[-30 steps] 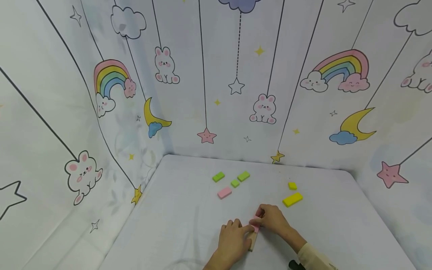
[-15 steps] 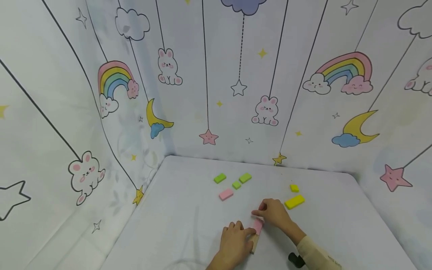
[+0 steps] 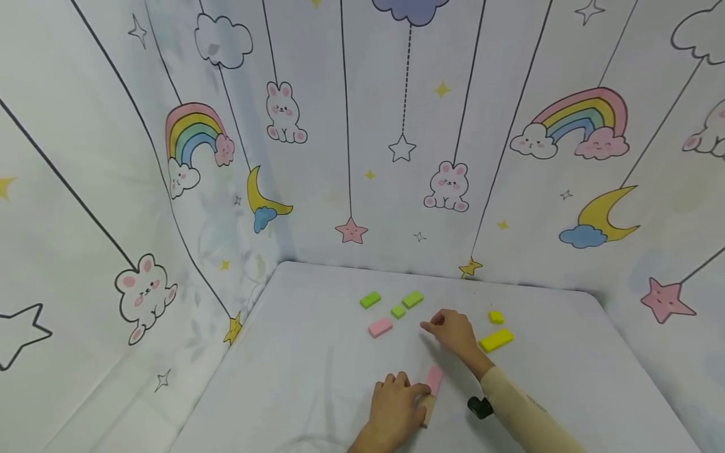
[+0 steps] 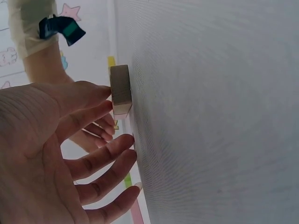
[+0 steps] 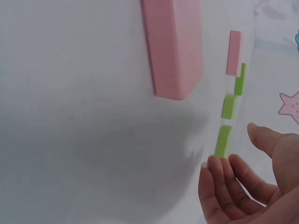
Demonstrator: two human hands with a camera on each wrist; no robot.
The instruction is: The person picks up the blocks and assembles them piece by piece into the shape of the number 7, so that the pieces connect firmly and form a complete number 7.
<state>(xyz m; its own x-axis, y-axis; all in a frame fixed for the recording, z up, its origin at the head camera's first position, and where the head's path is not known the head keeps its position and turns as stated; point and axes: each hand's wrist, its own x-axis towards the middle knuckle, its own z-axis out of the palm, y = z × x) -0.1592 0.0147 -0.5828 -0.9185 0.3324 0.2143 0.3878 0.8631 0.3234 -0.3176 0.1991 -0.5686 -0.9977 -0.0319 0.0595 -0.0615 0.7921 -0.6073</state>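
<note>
Touching the wooden block (image 4: 120, 88), left hand (image 3: 395, 408) has fingers spread; right hand (image 3: 451, 331) hovers at its one o'clock, thumb and fingers parted.

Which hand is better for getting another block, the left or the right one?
Probably the right hand: it holds nothing and is nearer the small green block, while the left hand has fingertips on the wooden block.

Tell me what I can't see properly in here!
Wooden block: head view, partly covered by the left hand.
Near pink block: right wrist view, cut off by the top edge; left wrist view, mostly hidden behind the wooden block.
Green block: left wrist view, partly behind the left hand.
Rightmost wall bunny: head view, cut off by the right edge.
</note>
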